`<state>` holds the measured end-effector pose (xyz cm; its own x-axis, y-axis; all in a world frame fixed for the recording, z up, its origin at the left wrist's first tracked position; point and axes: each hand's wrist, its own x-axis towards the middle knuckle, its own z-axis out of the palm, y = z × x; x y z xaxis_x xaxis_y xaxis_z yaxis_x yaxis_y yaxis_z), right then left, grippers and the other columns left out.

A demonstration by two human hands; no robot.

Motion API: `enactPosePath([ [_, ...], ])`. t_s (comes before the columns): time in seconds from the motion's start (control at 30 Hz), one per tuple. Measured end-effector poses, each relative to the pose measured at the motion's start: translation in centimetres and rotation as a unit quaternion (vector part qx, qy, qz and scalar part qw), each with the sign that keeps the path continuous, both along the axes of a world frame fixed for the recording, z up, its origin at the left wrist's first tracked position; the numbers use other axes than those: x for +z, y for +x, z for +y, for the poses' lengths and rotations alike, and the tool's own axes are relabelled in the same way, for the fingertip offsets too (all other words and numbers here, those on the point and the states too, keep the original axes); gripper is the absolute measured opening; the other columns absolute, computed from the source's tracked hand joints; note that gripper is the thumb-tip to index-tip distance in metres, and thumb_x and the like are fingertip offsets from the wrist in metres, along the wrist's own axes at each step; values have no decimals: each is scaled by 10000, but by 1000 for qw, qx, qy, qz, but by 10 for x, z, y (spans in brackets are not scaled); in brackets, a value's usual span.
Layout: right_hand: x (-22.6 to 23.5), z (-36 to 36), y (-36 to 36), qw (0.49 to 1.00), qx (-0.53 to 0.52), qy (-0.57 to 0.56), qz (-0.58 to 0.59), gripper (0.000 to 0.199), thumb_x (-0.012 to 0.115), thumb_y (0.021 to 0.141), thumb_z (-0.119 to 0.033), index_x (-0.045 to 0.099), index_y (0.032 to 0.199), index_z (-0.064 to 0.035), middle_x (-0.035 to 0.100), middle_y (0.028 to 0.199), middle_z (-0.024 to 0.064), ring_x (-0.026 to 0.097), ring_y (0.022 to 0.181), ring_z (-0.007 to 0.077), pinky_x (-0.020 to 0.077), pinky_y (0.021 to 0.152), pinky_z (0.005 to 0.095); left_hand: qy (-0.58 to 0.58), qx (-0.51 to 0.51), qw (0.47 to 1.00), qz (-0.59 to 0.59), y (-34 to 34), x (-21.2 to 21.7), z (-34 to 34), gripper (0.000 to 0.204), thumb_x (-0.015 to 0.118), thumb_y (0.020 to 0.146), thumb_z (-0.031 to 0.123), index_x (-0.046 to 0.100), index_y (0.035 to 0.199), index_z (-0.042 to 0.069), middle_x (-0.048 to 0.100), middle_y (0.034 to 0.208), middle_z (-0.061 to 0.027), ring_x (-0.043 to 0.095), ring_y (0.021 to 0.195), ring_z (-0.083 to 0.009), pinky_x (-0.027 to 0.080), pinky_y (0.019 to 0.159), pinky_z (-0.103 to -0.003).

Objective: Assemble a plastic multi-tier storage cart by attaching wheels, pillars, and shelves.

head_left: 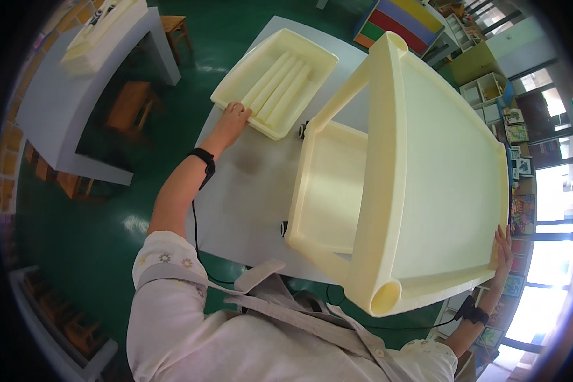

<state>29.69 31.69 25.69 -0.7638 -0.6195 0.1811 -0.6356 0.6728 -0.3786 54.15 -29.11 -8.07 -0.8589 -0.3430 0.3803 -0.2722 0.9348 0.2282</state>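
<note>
A cream plastic tray (229, 75) with a raised rim lies at the far left of the grey table. Several cream tubes (279, 89) rest side by side in it. My left hand (237, 116) has its fingers curled over the tray's near left rim. To the right stands a cream plastic cart part (383, 178), with a lower tray (334, 184), small dark casters and a broad upper tray (452, 172) joined by posts. An open round socket shows at its near corner. My right hand (503, 249) grips the upper tray's right rim; its palm side is hidden.
The grey table (229, 210) carries both. Another grey table (51, 114) at the left holds more cream parts (105, 32), with wooden stools (130, 108) beside it. Black cables (196, 235) run from my wristbands. Shelves (490, 92) and windows line the right side.
</note>
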Motion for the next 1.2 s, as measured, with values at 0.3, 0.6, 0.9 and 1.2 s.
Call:
enactPosePath([
  [0.3,-11,-2,-13,998,58,-12,8,325,404,858,-213,561,1090,-48,476,1213,93,228,1266,220,147,1029,404,32,28,999,-9,122,3,92,292,569,684,-6,448,947,32,434,957,-150,386,982,-340,365,841,-395],
  [0.6,-19,-26,-25,993,104,-51,14,355,382,880,-258,549,1104,-38,478,1211,91,249,1256,220,176,1018,376,172,60,975,-128,202,41,187,234,537,699,76,482,924,46,480,935,-141,456,950,-324,409,740,-396],
  [0.9,-27,-21,-33,991,111,-68,23,357,390,876,-279,566,1085,-48,481,1207,91,256,1253,223,182,1014,367,149,244,939,-193,159,37,152,432,612,664,335,546,867,-41,554,854,-213,550,842,-314,447,714,-385],
  [1.2,-20,-23,-12,992,97,-77,10,304,415,870,-213,568,1073,-46,487,1198,96,265,1247,222,189,1011,351,253,388,870,-170,80,-3,157,592,698,565,239,493,1037,-55,557,954,-229,550,883,-336,455,761,-364],
])
